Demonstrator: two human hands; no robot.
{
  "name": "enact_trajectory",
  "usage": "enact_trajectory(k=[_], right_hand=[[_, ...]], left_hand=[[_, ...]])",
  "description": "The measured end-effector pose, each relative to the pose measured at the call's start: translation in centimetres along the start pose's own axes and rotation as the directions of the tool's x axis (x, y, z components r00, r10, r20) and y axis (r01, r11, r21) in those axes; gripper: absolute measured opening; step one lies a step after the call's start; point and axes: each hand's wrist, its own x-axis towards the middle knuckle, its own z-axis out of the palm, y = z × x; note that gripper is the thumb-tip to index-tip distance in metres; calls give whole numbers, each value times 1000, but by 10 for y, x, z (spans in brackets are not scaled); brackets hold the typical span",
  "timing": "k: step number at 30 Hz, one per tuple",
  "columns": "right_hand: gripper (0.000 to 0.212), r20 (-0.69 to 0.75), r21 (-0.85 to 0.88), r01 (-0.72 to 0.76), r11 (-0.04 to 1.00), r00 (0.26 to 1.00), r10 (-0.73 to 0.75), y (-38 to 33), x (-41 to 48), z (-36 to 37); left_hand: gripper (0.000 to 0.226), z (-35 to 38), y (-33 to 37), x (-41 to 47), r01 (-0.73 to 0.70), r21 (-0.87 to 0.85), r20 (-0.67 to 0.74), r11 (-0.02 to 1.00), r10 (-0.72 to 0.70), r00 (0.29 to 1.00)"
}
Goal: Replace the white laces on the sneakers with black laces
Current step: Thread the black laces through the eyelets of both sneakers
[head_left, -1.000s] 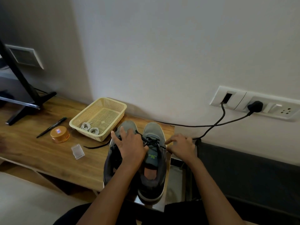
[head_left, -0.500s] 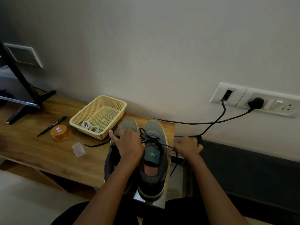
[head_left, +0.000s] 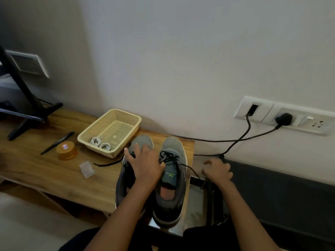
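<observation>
Two grey sneakers stand side by side at the right end of the wooden table (head_left: 54,171). My left hand (head_left: 145,165) lies flat on the left sneaker (head_left: 143,140), fingers spread, its thumb beside the lacing of the right one. The right sneaker (head_left: 172,145) carries a black lace (head_left: 170,157) in its upper eyelets. One strand runs taut to the right into my right hand (head_left: 218,171), which grips it past the table's edge. A second black lace (head_left: 108,163) trails on the table left of the sneakers. Coiled white laces (head_left: 98,143) lie in the cream basket (head_left: 126,115).
A black pen (head_left: 58,142), an orange round tin (head_left: 66,150) and a small clear plastic box (head_left: 87,169) lie left of the basket. A black stand foot (head_left: 27,122) sits at far left. Two black cables (head_left: 235,140) hang from the wall socket (head_left: 282,115) behind my right hand.
My right hand moved from the right sneaker's lacing out to the right, drawing a black lace strand with it. My left hand stayed on the left sneaker.
</observation>
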Motion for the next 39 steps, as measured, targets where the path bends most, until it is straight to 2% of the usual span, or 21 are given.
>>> enact_trajectory(k=[2, 5, 7, 10, 13, 16, 18, 21, 25, 27, 29, 31, 34, 37, 39], right_hand=[[28, 13, 88, 149, 985, 989, -150, -18, -6, -2], [9, 29, 112, 321, 940, 945, -326, -36, -13, 6], [8, 10, 89, 364, 927, 930, -366, -42, -14, 11], [15, -34, -59, 375, 925, 925, -377, -44, -13, 15], [16, -43, -167, 268, 949, 960, -278, -39, -13, 11], [11, -20, -202, 59, 978, 998, -64, -26, -9, 4], [15, -14, -165, -82, 983, 997, 81, -14, -5, 0], [20, -3, -150, -115, 982, 993, 116, -8, -2, 0], [7, -1, -133, -35, 991, 999, 35, -15, -5, 4], [14, 32, -86, 25, 996, 999, -23, -18, -5, 4], [13, 53, 0, 96, 995, 994, -96, -23, -5, 5], [10, 49, 97, 180, 979, 982, -185, -31, -6, 7], [21, 62, 223, 306, 925, 943, -327, -40, -6, 13], [24, 75, 227, 368, 902, 916, -393, -43, -7, 18], [19, 23, 186, 396, 899, 913, -407, -42, -6, 20]], left_hand=[[27, 1, -2, 1, -5, -28, -1, 1000, 5, 1000], [26, 3, -4, 3, -38, -28, 12, 999, 38, 999], [23, 4, -4, 3, -62, -24, 8, 998, 62, 998], [21, 2, -5, 2, -45, -18, -13, 999, 45, 999], [21, 2, -6, 1, -11, -31, -25, 999, 11, 1000], [23, 2, -8, 1, 2, -31, -32, 1000, -3, 999], [23, 1, -7, 0, 7, -36, -29, 999, -8, 1000], [19, 0, -6, 1, -11, -36, -28, 999, 10, 1000], [18, 2, -10, 8, -93, -63, -1, 994, 93, 996], [28, 0, -12, 10, -117, -91, 4, 989, 117, 993], [32, -2, -13, 12, -140, -73, 5, 987, 141, 990], [26, -5, -12, 14, -164, -43, 1, 986, 164, 986], [23, -9, -10, 14, -170, -28, 16, 985, 171, 985], [23, -6, -10, 17, -156, -51, 38, 986, 158, 987], [27, -3, -11, 18, -142, -92, 46, 986, 147, 988]])
